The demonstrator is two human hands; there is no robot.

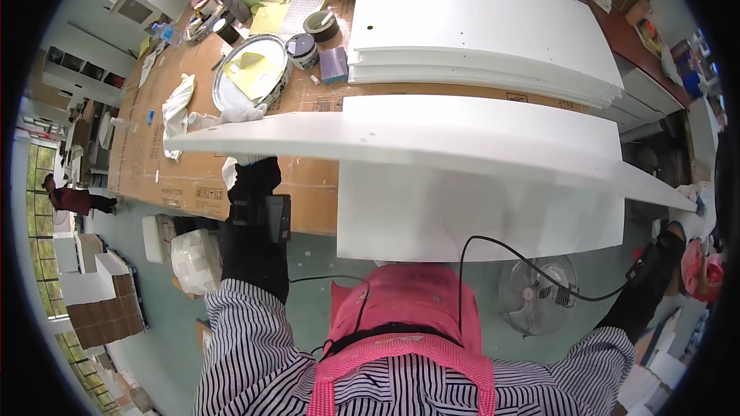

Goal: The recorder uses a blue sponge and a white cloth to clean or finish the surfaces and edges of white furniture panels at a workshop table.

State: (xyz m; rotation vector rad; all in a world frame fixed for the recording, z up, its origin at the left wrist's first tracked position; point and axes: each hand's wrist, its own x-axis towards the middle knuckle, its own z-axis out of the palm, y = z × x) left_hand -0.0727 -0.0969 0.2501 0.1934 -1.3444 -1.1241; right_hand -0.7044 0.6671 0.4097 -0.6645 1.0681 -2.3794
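Note:
A long white board (401, 135) is held up edge-on, spanning nearly the whole width in front of me. My left hand (253, 159), in a pale glove under a black sleeve, grips it near its left end; the board hides part of that hand. At the far right end, my right hand (697, 219), also gloved, is closed on the same board, though its fingers are small and partly hidden. Below the board, a wide white panel (478, 219) lies flat and juts past the table's front edge.
A stack of white panels (478, 15) lies on the cardboard-covered table (308, 185). Left of it stand a round tin lid (281, 88), a jar (301, 50), a purple block (334, 65) and tape (321, 25). A fan (532, 293) stands on the floor; a person (73, 199) is far left.

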